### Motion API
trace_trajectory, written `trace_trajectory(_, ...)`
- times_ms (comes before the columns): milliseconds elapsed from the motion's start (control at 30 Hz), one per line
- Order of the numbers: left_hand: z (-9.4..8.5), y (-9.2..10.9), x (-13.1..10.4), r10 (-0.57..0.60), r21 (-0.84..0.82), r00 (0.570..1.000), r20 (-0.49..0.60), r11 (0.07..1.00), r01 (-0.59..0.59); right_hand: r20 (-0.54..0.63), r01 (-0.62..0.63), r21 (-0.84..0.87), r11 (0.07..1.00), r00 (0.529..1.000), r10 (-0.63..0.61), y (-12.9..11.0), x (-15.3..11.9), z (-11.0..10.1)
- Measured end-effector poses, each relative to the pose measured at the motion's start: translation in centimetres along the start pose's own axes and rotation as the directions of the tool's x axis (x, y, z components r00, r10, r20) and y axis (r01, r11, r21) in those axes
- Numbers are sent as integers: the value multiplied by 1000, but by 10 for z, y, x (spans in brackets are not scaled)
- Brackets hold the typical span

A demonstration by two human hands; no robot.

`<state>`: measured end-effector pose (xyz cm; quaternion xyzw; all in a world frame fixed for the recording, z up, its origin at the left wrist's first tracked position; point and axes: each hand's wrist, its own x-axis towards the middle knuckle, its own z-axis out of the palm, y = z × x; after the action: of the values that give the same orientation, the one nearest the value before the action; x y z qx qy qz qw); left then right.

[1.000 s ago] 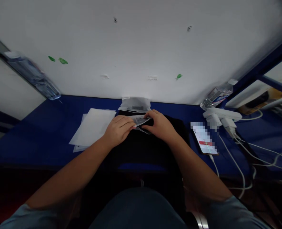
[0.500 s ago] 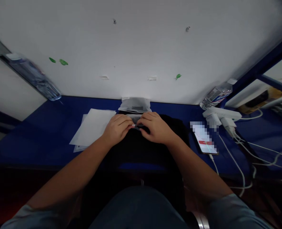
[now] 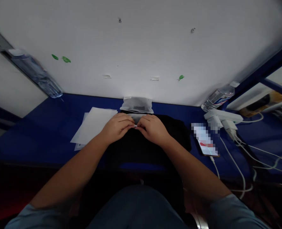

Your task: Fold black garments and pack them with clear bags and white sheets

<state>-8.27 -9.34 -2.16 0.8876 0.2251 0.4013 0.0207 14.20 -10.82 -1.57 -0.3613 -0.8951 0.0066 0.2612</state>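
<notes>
Translucent plastic shows between the two hands in the head view: a small pouch (image 3: 137, 118), held at its near edge over a black cloth (image 3: 175, 128) that lies on the blue table (image 3: 52, 130). The left hand (image 3: 117, 126) is closed, its fingers curled and its thumb pinching that edge; the right hand (image 3: 153, 128) is closed in the same way, thumb against bent fingers, its tips just beside those of the left. The fingers hide much of the pouch, so its contents cannot be made out. Just beyond it, near the white wall (image 3: 141, 41), lies a frosted bag (image 3: 138, 104), with a darker patch visible on its front. White sheets (image 3: 93, 125) lie overlapping on the table to the left of the hands, partly behind the left forearm. On the right, apart from the right hand, a phone (image 3: 205, 140) lies with its screen lit and partly blurred, a white cable (image 3: 214, 167) running from its near end. Beyond the phone is a white power strip (image 3: 224, 115) with plugs (image 3: 229, 124) in it, and behind that a clear bottle with a label (image 3: 219, 97). A larger clear bottle (image 3: 37, 73) is at the far left, beside the wall.
</notes>
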Motion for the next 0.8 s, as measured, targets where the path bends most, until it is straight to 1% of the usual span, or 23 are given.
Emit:
trace_trajectory(133, 1, -1, -1, 11, 13, 1000, 7, 1000, -11, 32, 10, -41, 999, 999, -8, -5, 4, 0)
trace_trajectory(267, -4, -4, 0, 20, 14, 1000, 16, 1000, -21, 46, 54, -90, 994, 998, -50, -8, 5, -2)
trace_trajectory(367, -9, -7, 1, 11, 21, 1000, 8, 1000, -11, 29, 53, -163, 985, 998, -49, -7, 2, -6)
trace_trajectory(467, -10, -8, 3, -13, 2, 1000, -28, 1000, 14, -4, 23, -231, 973, 1000, -24, -5, 0, -9)
trace_trajectory(600, -9, -10, 2, -15, -9, 998, -65, 1000, 14, -45, 7, -252, 968, 999, -19, -4, 0, -8)
trace_trajectory(667, -8, -10, 1, -10, 4, 998, -54, 1000, 10, -51, 16, -246, 969, 998, -30, -4, 2, -5)
trace_trajectory(800, -9, -10, 1, -29, 18, 1000, 3, 999, 29, -38, 6, -240, 971, 999, -16, -4, 3, -3)
